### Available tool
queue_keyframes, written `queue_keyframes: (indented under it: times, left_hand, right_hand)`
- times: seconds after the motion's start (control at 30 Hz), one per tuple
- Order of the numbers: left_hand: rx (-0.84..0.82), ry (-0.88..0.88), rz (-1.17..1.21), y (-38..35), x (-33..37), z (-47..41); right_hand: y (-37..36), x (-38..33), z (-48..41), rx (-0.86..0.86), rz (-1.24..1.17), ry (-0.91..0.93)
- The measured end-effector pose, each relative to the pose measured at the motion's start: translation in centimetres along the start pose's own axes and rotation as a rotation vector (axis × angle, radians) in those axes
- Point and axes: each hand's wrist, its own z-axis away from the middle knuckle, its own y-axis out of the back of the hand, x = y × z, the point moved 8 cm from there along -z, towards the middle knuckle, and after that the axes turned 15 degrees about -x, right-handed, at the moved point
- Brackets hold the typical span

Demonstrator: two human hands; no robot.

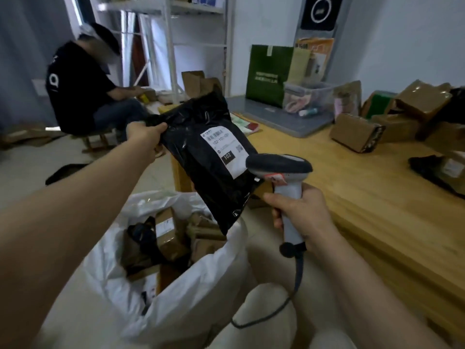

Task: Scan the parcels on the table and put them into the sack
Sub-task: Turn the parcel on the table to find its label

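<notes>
The white sack [216,268] stands open on the floor just beside the tabletop [377,210], part-filled with boxes. More brown boxes [357,133] wait on the wood. The black parcel [201,157] hangs in the air between them, its lower corner over the sack's mouth. It is soft, slick-looking plastic held by one top corner only, so it could swing or slip free and drop in unread. The scanner [279,167] is very close to the label [224,149], its head overlapping the label's lower edge. At that slant the read may fail, and I cannot tell whether the beam is on. Its cable [297,280] trails beside the sack and could snag.

The left hand [144,134] has its fingers [161,127] pinched on the parcel's top-left corner, well apart from the label. The right hand [302,217] is clenched round the scanner's handle and does not touch the parcel.
</notes>
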Motion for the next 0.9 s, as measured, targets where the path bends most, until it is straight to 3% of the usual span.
queue_keyframes:
  times: [0.17,0.3,0.37,0.43,0.6,0.67,0.7,0.8,0.9]
  left_hand:
    - [0.203,-0.100,-0.176,6.7,-3.0,-1.3]
    - [0.209,-0.233,-0.400,6.8,-3.0,-0.9]
    - [0.101,-0.284,-0.551,5.2,-3.9,-0.4]
    - [-0.120,-0.258,-0.715,2.8,-6.7,0.0]
    - [-0.745,0.306,-1.245,-1.3,-19.6,2.5]
    - [-0.803,0.490,-1.264,-1.9,-21.4,3.3]
    - [-0.799,0.496,-1.288,-2.7,-21.1,3.4]
    - [-0.723,0.301,-1.436,-7.3,-17.5,2.8]
    - [-0.632,-0.064,-1.351,-14.5,-12.2,3.2]
  right_hand:
    - [-5.2,2.9,-1.6,-0.149,0.000,-0.102]
    - [-6.2,4.2,-2.1,-0.179,0.066,-0.137]
    - [-5.9,4.9,-2.5,-0.168,0.084,-0.160]
    - [-5.3,5.6,-2.7,-0.147,0.078,-0.178]
    - [-3.7,7.0,-2.5,-0.078,0.001,-0.235]
    - [-2.7,7.3,-2.3,-0.052,-0.047,-0.246]
    - [-2.1,7.3,-2.2,-0.034,-0.075,-0.244]
    - [0.2,7.2,-1.7,0.043,-0.127,-0.234]
    - [3.8,6.8,-0.6,0.165,-0.227,-0.202]
